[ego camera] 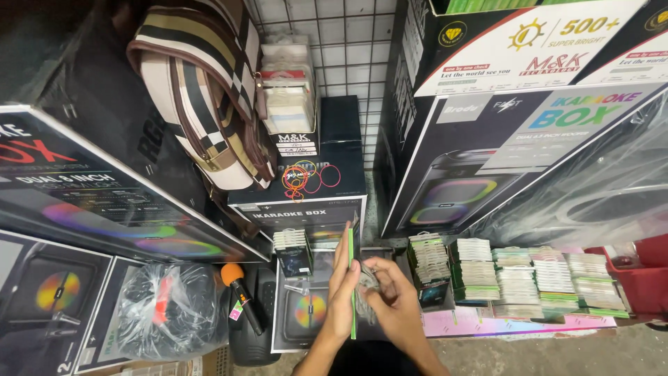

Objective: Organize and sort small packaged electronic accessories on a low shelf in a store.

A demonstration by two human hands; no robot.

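Observation:
My left hand (341, 289) holds a thin flat packet with a green edge (351, 278) upright, seen edge-on. My right hand (390, 296) sits just right of it, fingers curled against the packet's face and pinching something small and clear there. Both hands hover low in the middle, over a black speaker box lying flat (306, 313). Right of my hands, several rows of similar small green-and-white packets (518, 278) stand side by side.
Large black speaker boxes are stacked left (83, 202) and right (487, 146). A striped beige and brown bag (202, 90) hangs by a wire grid. Coloured rubber bands (309, 177) lie on a middle box. An orange-tipped microphone (240, 289), a red bin (640, 275).

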